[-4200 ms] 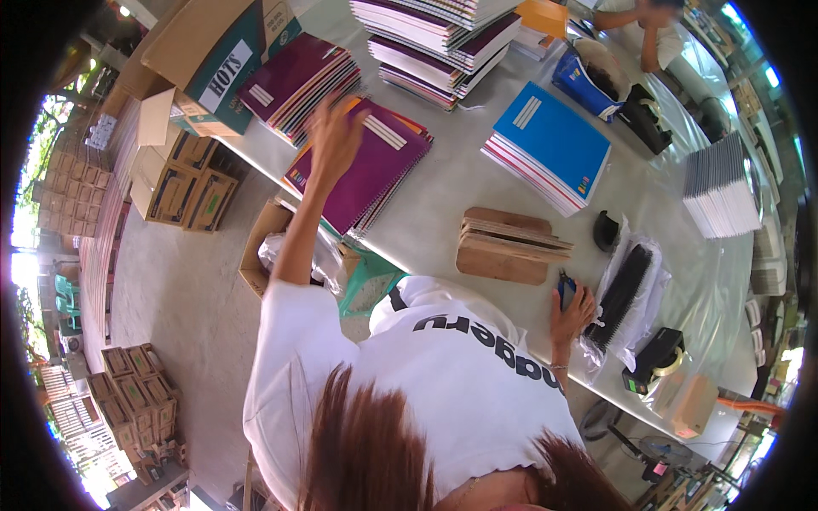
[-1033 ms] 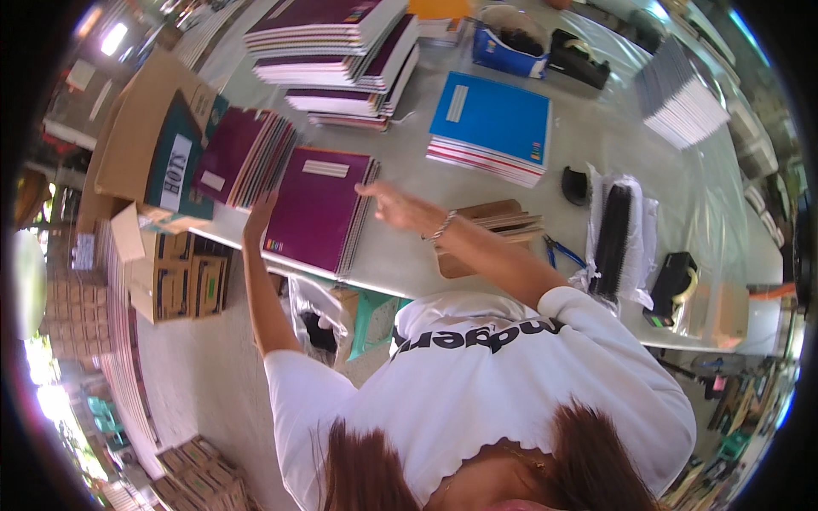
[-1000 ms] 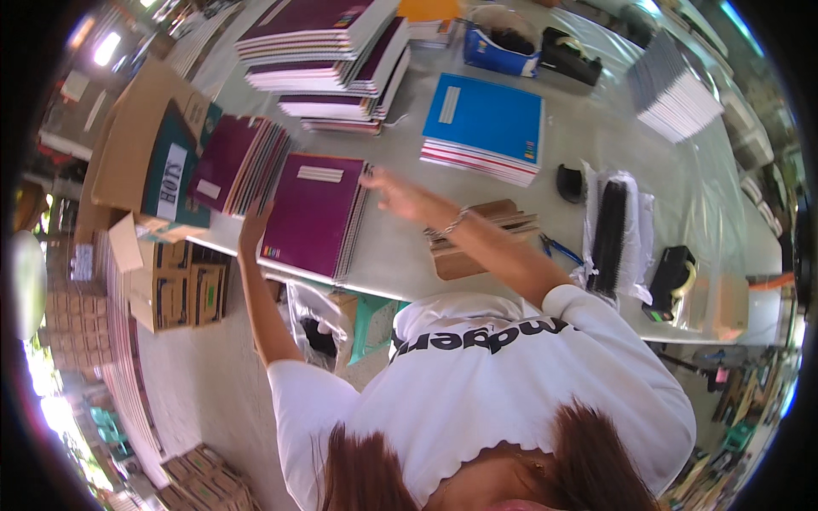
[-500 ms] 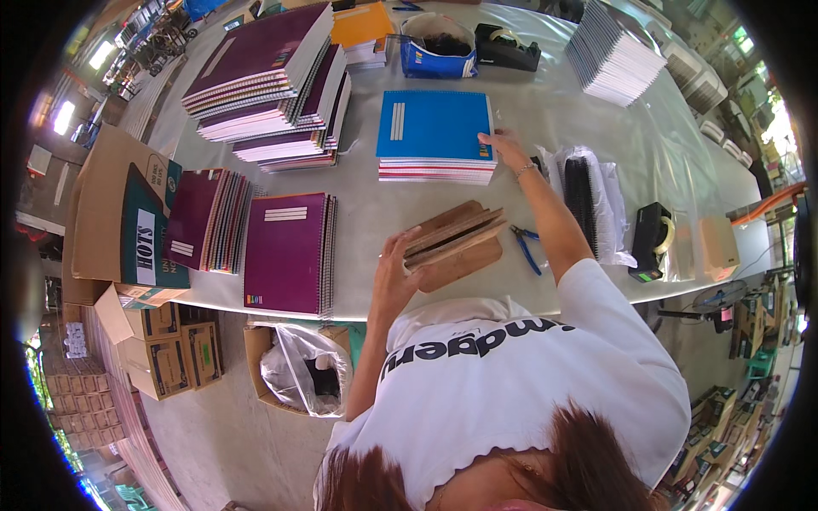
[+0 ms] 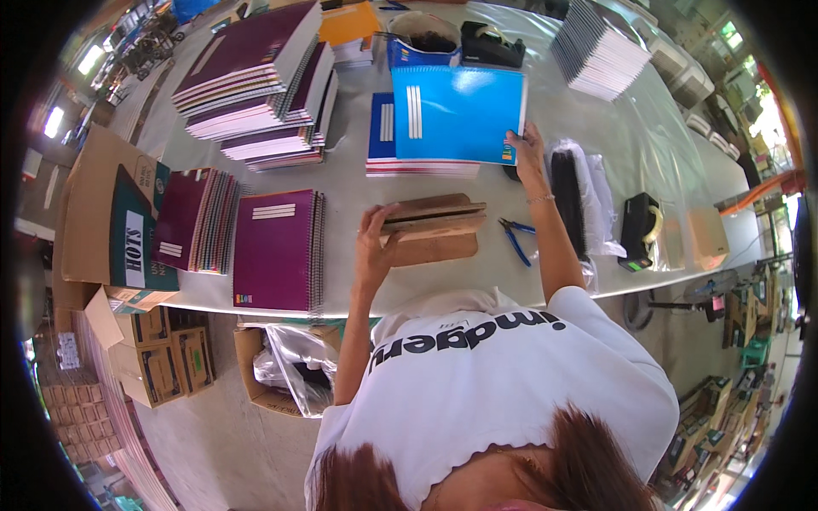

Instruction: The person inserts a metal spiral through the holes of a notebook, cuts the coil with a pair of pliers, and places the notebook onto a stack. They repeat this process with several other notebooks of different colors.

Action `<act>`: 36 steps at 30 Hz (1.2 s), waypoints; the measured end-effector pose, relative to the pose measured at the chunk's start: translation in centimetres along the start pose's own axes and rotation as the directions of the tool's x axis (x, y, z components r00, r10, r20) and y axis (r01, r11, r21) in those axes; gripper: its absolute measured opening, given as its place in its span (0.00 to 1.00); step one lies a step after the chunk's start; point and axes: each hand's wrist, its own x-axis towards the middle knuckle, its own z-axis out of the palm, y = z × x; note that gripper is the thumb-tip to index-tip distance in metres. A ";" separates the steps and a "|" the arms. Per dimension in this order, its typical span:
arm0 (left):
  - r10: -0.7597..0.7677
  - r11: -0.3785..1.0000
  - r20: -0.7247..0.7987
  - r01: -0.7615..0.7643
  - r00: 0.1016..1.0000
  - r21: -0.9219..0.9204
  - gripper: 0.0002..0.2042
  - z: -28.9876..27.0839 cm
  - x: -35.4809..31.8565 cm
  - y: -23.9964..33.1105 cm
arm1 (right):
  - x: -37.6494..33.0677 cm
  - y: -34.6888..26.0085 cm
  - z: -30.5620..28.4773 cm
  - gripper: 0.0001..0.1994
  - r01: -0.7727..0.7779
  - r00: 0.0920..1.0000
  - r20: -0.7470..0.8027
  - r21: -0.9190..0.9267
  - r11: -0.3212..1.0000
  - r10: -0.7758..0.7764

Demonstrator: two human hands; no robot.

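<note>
My right hand (image 5: pixel 528 155) grips the lower right corner of a light blue notebook (image 5: pixel 464 115), which is raised at a tilt, its coil edge at the top. Partly covered beneath it is a stack of notebooks (image 5: pixel 380 140) with a dark blue cover uppermost. My left hand (image 5: pixel 373 247) is closed on the left end of a wooden slotted block (image 5: pixel 439 226) that rests on the table near my body. Just right of the block lie blue-handled pliers (image 5: pixel 516 242), touched by neither hand.
Purple notebooks stand in a tall stack (image 5: pixel 247 60) at far left and a low one (image 5: pixel 277 247) nearer me. Black coils (image 5: pixel 567 200) in plastic and a tape dispenser (image 5: pixel 639 230) lie at right. White notebooks (image 5: pixel 596 51) stand far right. An open carton (image 5: pixel 94 213) is at left.
My right hand has lifted the light blue notebook off its stack and shifted it right, uncovering a dark blue cover. The wooden block has turned slightly under my left hand.
</note>
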 end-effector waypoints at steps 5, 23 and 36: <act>0.020 1.000 -0.135 -0.017 0.991 0.021 0.21 -0.3 0.4 1.9 | -6.0 -1.9 -5.1 0.17 0.052 0.998 0.022 0.367 0.929 -0.065; -0.344 0.860 -0.442 0.089 0.828 -0.503 0.15 0.3 -2.3 1.8 | -13.7 -2.7 -7.9 0.15 0.061 0.996 0.033 0.408 0.911 -0.082; -0.514 0.709 -0.360 0.151 0.778 -0.688 0.14 0.7 -3.5 0.7 | -14.0 -2.6 -8.1 0.16 -0.009 0.999 -0.039 0.410 0.912 0.028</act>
